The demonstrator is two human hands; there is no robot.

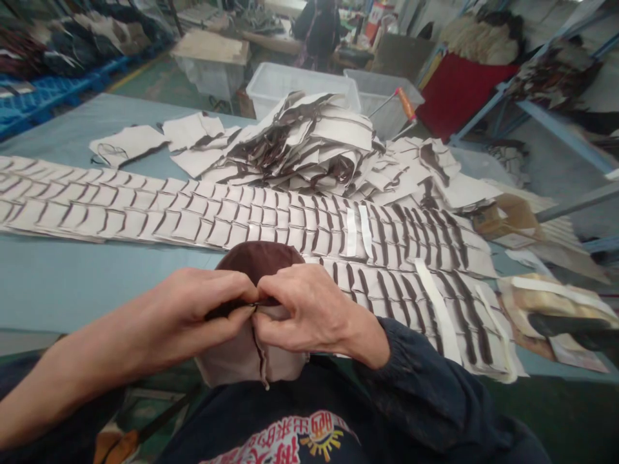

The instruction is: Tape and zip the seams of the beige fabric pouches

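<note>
Above lap, both hands (251, 316) pinch brown-lined piece (256, 258).

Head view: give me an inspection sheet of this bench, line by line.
Surface: blue-grey table, mostly covered on its far and right parts.
Job's things: a pale piece with a dark brown part, pinched between both hands at the table's near edge.
Clutter: overlapping rows of pale pieces with dark edges, a loose heap behind them, white strips laid on the rows, papers at the right end.
Grippers: left hand and right hand both closed on the piece, fingertips meeting.
Cables: nothing seen.
Surroundings: clear plastic bins beyond the table, blue shelving on the right, a person at the back.
</note>
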